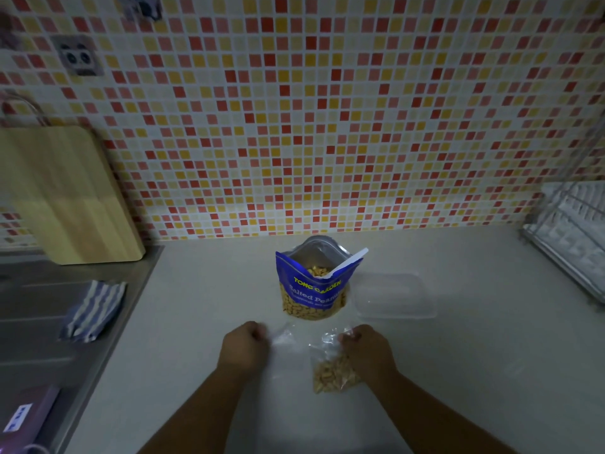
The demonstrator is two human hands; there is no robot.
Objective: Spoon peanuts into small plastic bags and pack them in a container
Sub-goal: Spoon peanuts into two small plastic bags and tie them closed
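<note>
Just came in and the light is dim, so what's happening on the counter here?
A person is bagging peanuts. The right hand pinches the top of a small plastic bag partly filled with peanuts; the left hand grips clear plastic beside it. The opened blue peanut pouch stands behind them, beside a clear container.

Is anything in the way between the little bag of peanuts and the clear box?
Nothing visible. The small bag of peanuts, held by the right hand, has bare counter between it and the clear container.
</note>
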